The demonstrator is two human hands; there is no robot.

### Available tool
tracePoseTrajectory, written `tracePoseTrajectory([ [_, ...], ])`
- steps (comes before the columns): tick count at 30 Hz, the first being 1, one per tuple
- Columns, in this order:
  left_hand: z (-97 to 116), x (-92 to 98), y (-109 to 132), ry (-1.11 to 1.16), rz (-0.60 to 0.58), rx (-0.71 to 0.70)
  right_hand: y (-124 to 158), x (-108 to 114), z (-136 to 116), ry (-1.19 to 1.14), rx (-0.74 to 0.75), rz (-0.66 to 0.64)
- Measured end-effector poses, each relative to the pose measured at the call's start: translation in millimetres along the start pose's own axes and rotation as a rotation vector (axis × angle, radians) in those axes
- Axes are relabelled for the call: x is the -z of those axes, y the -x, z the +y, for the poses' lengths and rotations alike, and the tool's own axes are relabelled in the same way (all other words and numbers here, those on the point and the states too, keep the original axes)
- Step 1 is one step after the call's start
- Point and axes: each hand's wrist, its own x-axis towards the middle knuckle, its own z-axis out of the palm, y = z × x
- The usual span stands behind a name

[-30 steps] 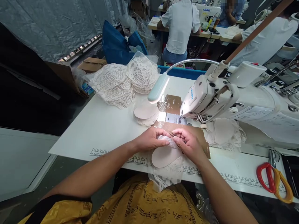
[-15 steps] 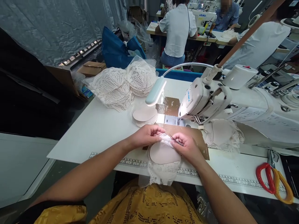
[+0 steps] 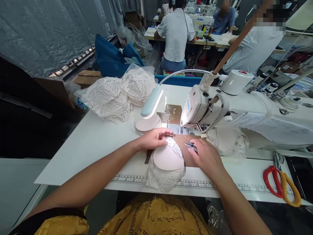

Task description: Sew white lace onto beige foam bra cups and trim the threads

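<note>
A cream bra cup with lace [image 3: 168, 159] lies on the front of the sewing table, its lower lace over the printed ruler. My left hand [image 3: 156, 138] pinches the lace at its upper edge between thumb and fingers. To the right, my right hand [image 3: 204, 155] is closed around small metal thread snips [image 3: 191, 146], their tips pointing left, apart from the lace. Just beyond my hands stands the white sewing machine [image 3: 195, 106], its needle area lit by a lamp [image 3: 152, 102].
Stacked lace pieces [image 3: 110, 94] sit at the back left, with another cup [image 3: 148, 122] nearer. More cups [image 3: 226, 138] lie under the machine arm. Red-and-yellow-handled scissors [image 3: 281, 182] rest at the right edge. People work at machines behind.
My right hand has moved right, away from the lace, with the snips now showing clearly. My left hand keeps hold of the lace edge. The whole view has shifted slightly.
</note>
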Motion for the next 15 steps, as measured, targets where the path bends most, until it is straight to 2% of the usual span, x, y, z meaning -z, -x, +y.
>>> tracePoseTrajectory([
  [3,0.7,0.7,-11.6,0.026,-0.071,-0.030,-0.3,5.5,3.8,0.060,0.090,0.026],
  [9,6.5,0.0,-30.8,-0.057,-0.172,-0.083,-10.6,9.6,-5.1,-0.162,0.259,-0.025],
  [12,10.0,2.5,-39.2,-0.198,-0.170,-0.090,-17.2,-1.3,-7.9,-0.072,0.307,-0.021],
  [15,15.4,9.1,-47.1,-0.431,-0.071,-0.060,-19.5,-14.3,-8.5,0.026,0.309,0.047],
])
